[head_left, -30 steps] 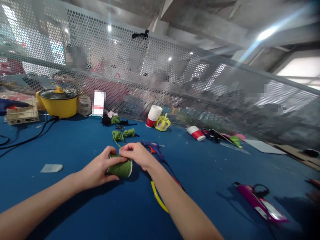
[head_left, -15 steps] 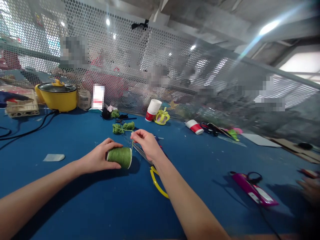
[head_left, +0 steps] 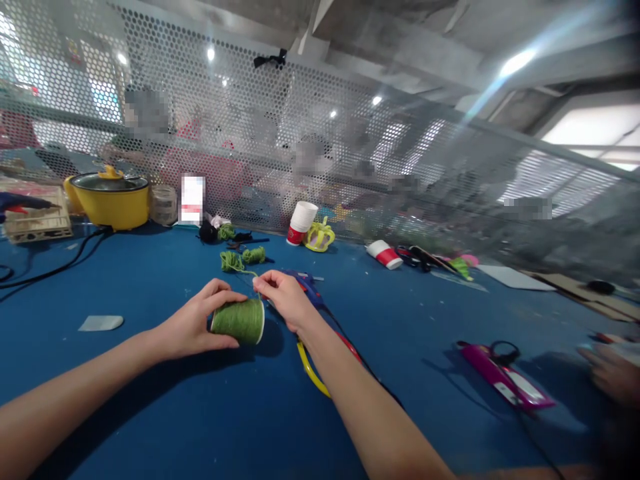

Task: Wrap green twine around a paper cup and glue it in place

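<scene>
green yarn-wrapped cup [head_left: 239, 321] is gripped on its side by the left hand [head_left: 193, 325], axis toward three o'clock, its strand pinched by the right hand [head_left: 283, 299] at one o'clock.

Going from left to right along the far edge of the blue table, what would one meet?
Yellow pot → upright paper cup → yellow frame → toppled red-and-white cup.

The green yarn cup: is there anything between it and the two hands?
Nothing visible. The left hand grips the green yarn cup directly, and the right hand pinches the yarn strand at its rim.
</scene>
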`<state>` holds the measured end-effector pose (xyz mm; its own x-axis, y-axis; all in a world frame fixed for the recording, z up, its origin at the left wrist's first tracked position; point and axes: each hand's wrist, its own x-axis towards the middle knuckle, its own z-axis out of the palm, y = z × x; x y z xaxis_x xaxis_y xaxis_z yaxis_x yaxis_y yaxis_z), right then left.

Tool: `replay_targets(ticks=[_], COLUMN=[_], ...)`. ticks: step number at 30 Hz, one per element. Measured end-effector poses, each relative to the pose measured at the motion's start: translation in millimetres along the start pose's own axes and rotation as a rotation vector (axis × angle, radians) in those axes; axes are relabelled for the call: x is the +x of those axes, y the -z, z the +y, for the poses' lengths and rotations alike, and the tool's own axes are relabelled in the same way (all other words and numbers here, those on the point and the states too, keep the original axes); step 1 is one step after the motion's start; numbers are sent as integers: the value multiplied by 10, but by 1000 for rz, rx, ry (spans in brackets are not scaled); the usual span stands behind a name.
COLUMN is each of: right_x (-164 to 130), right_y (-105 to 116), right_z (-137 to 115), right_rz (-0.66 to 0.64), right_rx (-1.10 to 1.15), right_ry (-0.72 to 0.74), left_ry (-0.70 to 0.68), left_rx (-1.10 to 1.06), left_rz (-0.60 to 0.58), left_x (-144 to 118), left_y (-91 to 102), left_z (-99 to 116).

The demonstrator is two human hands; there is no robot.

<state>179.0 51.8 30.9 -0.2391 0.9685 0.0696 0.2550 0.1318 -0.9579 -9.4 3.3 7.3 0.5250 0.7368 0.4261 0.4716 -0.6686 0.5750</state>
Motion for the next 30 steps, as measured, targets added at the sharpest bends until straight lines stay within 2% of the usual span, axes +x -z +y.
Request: replay_targets(ticks=[6, 13, 24, 30], right_x=[-20, -11, -16, -18], right_y=[-12, -24, 5, 11], right_z=[-10, 32, -4, -16], right_rz=[-6, -53, -160, -208], right_rx=[38, 192, 444, 462], right_ry=[-52, -130, -318, -352], left_ry=[-22, -72, -122, -161], left_rx=[-5, 33, 49, 71], left_rz=[10, 71, 101, 96], left_x=[3, -2, -21, -27], left_y=[0, -17, -29, -35], left_z=[-6, -17, -4, 18])
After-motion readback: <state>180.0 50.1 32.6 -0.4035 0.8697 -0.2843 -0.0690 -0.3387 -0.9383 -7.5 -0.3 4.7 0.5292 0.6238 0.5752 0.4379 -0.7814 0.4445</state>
